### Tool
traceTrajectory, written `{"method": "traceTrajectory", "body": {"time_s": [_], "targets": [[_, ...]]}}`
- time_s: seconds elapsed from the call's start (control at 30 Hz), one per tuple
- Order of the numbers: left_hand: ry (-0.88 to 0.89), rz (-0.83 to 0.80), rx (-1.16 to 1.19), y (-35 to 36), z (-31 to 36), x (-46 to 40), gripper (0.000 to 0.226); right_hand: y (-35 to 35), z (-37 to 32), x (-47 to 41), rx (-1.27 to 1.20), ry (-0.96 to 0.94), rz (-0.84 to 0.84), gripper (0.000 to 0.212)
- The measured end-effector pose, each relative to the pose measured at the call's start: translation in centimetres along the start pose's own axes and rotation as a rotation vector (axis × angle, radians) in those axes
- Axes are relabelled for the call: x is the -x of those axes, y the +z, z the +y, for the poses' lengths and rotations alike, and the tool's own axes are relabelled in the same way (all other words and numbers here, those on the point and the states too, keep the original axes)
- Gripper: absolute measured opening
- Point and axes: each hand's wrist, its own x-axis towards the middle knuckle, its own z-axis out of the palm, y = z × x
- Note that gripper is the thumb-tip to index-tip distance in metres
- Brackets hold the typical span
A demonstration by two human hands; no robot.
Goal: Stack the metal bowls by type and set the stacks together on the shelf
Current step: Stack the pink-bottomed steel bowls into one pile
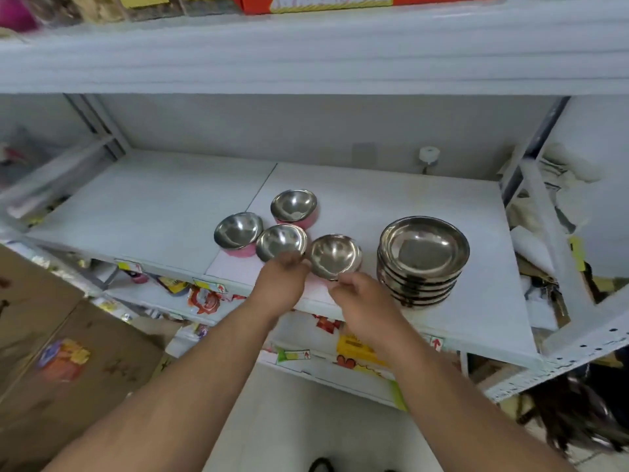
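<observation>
Left hand [280,279] pinches near rim of small steel bowl [281,241]; right hand [357,294] pinches rim of matching bowl [335,255], likely to nest them. Two pink-sided bowls [238,235] sit behind. Wide bowl stack [423,260] waits right on shelf [153,206].

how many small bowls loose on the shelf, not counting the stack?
4. One at the back, one at left, one by the left hand, one by the right hand. None seems hidden.
</observation>
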Motion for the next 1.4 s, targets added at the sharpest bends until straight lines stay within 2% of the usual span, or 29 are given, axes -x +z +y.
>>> {"method": "traceTrajectory", "body": {"time_s": [0.07, 0.17, 0.27, 0.43, 0.53, 0.67, 0.8, 0.83, 1.03, 1.27, 1.4], "targets": [[-0.06, 0.051, 0.02, -1.5, -1.7, -0.3, 0.021, 1.3, 0.6, -0.6, -0.065, 0.065, -0.016, 0.038], [-0.172, 0.135, 0.1, -4.0, -3.9, -1.3, 0.039, 2.7, 0.9, -1.7, -0.191, 0.167, -0.039, 0.042], [-0.253, 0.17, 0.237, -6.1, -6.1, -3.3, 0.043, 3.9, 0.7, -2.9, -0.278, 0.238, -0.015, 0.034], [-0.297, 0.155, 0.394, -9.8, -8.6, -6.8, 0.026, 6.9, -0.8, -5.0, -0.476, 0.352, 0.077, 0.009], [-0.342, 0.135, 0.446, -12.5, -9.8, -9.8, 0.041, 9.8, -1.5, -6.6, -0.594, 0.419, 0.129, 0.009], [-0.357, 0.074, 0.553, -15.1, -10.8, -13.4, 0.046, 13.5, -1.9, -8.7, -0.649, 0.391, 0.207, 0.021], [-0.372, -0.004, 0.537, -16.6, -11.6, -16.5, 0.057, 15.9, -2.8, -10.5, -0.68, 0.395, 0.303, 0.027], [-0.378, -0.04, 0.525, -17.2, -11.6, -17.2, 0.055, 16.6, -3.2, -11.0, -0.693, 0.397, 0.323, 0.03], [-0.351, -0.163, 0.5, -17.4, -11.9, -19.3, 0.011, 17.8, -3.5, -12.4, -0.686, 0.474, 0.415, 0.037], [-0.301, -0.227, 0.473, -17.6, -11.9, -20.2, 0.008, 17.8, -3.2, -13.8, -0.69, 0.493, 0.447, 0.024], [-0.285, -0.224, 0.437, -17.9, -12.1, -20.7, 0.015, 18.0, -3.5, -14.4, -0.7, 0.5, 0.441, 0.027]]}}
